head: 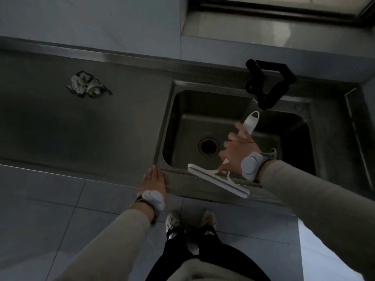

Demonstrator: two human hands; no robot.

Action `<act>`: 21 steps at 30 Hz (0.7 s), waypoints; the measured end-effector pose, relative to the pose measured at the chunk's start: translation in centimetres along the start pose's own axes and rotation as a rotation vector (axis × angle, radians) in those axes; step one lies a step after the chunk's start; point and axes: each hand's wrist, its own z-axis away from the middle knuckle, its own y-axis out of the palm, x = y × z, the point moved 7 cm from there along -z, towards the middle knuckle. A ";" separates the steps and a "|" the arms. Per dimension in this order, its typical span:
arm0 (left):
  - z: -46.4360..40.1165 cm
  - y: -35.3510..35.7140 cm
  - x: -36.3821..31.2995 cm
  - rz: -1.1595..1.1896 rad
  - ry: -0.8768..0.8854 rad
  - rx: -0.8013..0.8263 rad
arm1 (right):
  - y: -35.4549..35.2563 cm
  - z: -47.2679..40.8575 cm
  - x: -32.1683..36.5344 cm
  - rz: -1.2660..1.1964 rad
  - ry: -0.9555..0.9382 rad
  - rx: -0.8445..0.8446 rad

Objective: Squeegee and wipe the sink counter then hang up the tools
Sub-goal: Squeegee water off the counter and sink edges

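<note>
One squeegee [218, 180], one crumpled cloth [86, 85], one sink [172, 126], one faucet [267, 84], two hands [153, 180] [237, 151] (each with a wrist band).

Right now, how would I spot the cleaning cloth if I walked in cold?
Find the long stainless steel counter left of the sunken steel sink basin. Toward its back lies a crumpled whitish cloth with dark edging, alone on the bare metal. It is the only soft, bunched thing there; the white plastic squeegee is rigid.

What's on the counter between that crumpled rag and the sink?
Nothing: in the head view, only bare steel counter lies between the rag and the sink.
</note>
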 end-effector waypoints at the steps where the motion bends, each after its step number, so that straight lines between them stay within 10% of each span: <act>1: 0.1 0.0 -0.9 -0.024 0.037 -0.019 | 0.0 0.2 0.2 0.027 -0.028 -0.006; 21: -0.2 0.8 -5.3 -0.002 0.197 0.150 | 2.0 0.2 1.0 0.083 -0.187 0.036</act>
